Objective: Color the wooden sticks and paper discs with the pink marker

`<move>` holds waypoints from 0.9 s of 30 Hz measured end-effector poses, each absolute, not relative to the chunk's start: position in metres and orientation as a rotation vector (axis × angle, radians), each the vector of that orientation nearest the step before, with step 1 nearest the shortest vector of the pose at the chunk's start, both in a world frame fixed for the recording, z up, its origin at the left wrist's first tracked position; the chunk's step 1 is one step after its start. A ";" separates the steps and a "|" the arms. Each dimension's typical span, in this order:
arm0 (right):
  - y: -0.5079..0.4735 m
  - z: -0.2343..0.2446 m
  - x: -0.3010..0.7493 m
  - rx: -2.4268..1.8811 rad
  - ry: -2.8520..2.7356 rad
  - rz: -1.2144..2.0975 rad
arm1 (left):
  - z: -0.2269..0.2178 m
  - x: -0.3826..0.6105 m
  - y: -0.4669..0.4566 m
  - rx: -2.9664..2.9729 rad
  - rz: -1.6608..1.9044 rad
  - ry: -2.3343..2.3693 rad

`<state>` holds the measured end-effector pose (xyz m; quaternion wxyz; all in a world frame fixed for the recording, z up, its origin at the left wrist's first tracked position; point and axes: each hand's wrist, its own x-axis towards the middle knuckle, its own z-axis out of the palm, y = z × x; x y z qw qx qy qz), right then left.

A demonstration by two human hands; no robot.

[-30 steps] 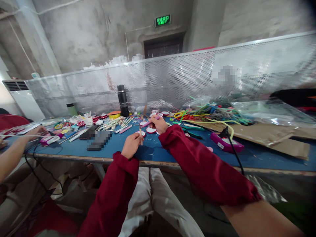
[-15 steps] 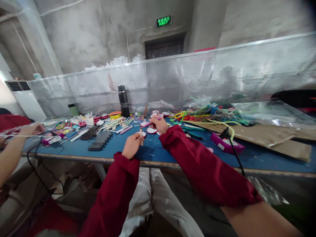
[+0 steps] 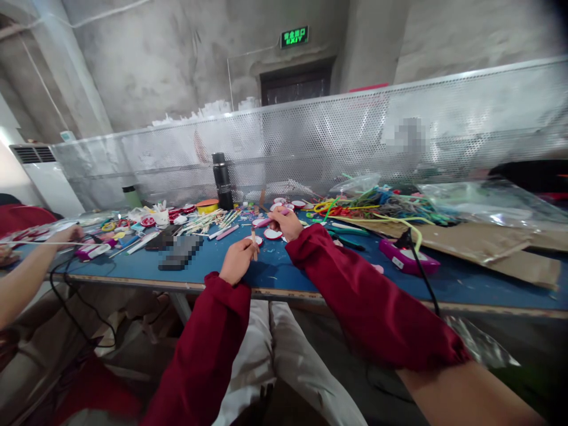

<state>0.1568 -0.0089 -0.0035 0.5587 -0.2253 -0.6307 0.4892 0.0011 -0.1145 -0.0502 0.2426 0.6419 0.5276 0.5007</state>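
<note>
My left hand is closed round a short wooden stick that stands upright just above the blue table. My right hand is further back, pinched on a pink pen-like tool whose tip points left. A small round red-and-white disc lies on the table between the two hands. Both my arms wear dark red sleeves.
A black flask stands at the back by the perforated metal screen. Coloured wires, cardboard and a purple glue gun with its cable lie to the right. Another person's arm reaches in at left.
My hands have hardly moved. The other person's hand at the left has shifted slightly along the table.
</note>
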 end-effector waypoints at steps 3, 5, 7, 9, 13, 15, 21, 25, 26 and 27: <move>-0.010 -0.003 0.156 -0.515 -1.509 1.176 | -0.050 0.001 -0.114 1.758 1.356 1.447; -0.010 -0.003 0.156 -0.518 -1.509 1.175 | -0.050 0.001 -0.114 1.768 1.357 1.455; -0.010 -0.003 0.157 -0.529 -1.498 1.156 | -0.051 0.001 -0.114 1.781 1.360 1.462; -0.009 -0.003 0.157 -0.535 -1.496 1.143 | -0.051 0.000 -0.114 1.783 1.358 1.464; -0.009 -0.003 0.157 -0.523 -1.518 1.159 | -0.052 0.000 -0.113 1.774 1.348 1.464; -0.010 -0.002 0.157 -0.520 -1.515 1.160 | -0.052 0.000 -0.112 1.773 1.348 1.458; -0.011 -0.001 0.157 -0.510 -1.525 1.165 | -0.052 0.000 -0.113 1.771 1.364 1.453; -0.011 -0.001 0.157 -0.515 -1.541 1.164 | -0.052 0.000 -0.113 1.779 1.356 1.456; -0.012 -0.001 0.157 -0.514 -1.540 1.161 | -0.052 0.000 -0.113 1.780 1.357 1.460; -0.012 0.000 0.157 -0.512 -1.539 1.156 | -0.052 0.000 -0.112 1.779 1.360 1.463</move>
